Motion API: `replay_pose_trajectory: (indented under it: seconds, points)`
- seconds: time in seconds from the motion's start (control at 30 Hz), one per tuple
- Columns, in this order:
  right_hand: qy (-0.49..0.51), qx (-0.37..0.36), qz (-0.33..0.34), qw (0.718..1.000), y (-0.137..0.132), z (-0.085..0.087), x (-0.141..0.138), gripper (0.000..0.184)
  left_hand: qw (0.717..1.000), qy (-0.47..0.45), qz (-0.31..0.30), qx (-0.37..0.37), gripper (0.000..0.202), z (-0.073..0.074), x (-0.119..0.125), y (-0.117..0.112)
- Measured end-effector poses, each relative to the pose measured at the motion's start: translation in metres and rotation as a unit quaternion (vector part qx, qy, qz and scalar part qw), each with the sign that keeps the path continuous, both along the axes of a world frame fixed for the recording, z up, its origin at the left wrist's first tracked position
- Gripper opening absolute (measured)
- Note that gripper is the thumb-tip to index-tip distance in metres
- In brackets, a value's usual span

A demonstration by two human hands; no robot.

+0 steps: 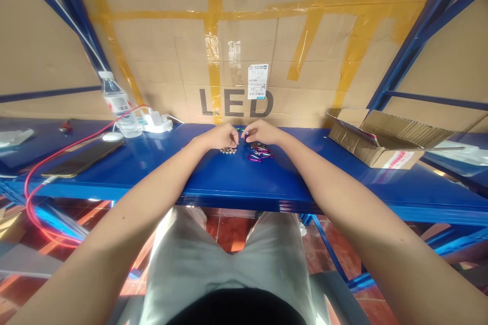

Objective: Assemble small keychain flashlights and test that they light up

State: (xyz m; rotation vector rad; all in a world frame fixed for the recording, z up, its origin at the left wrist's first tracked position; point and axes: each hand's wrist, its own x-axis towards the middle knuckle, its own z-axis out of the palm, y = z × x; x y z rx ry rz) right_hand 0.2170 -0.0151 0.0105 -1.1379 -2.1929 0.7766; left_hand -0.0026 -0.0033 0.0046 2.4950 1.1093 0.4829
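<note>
My left hand point(223, 137) is closed with curled fingertips, just above a small pile of shiny metal pieces point(229, 150), perhaps rings. What it pinches, if anything, is too small to make out. Close by on the right, my right hand point(263, 133) is closed in a pinch around a small dark purple piece, probably a carabiner, mostly hidden by the fingers. Under and in front of that hand lies a cluster of pink and purple carabiners point(260, 154) with metal pieces among them. Something small and green point(240, 129) shows behind the fingertips.
On the blue table point(244, 177), an open cardboard box point(392, 137) stands right. A water bottle point(120, 106), white power adapter point(157, 121), phone point(86, 158) and red cable point(76, 148) are left. A large taped carton point(171, 61) rises behind.
</note>
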Motion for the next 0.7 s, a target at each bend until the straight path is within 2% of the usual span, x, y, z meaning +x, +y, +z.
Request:
replay_pose_trajectory:
  seconds: [0.37,0.5,0.7]
  points:
    - [-0.015,0.003,0.000,1.000,0.002,-0.002,0.001,0.021,0.999,0.025,0.024,0.023,0.017,0.004,0.000,-0.005]
    - [-0.014,0.005,0.003,1.000,0.003,-0.003,0.001,0.021,0.998,0.056,0.024,0.020,0.016,0.003,0.001,-0.007]
    - [-0.012,0.001,0.005,1.000,0.004,-0.003,0.001,0.021,0.998,0.042,0.036,-0.004,0.014,0.004,0.003,-0.012]
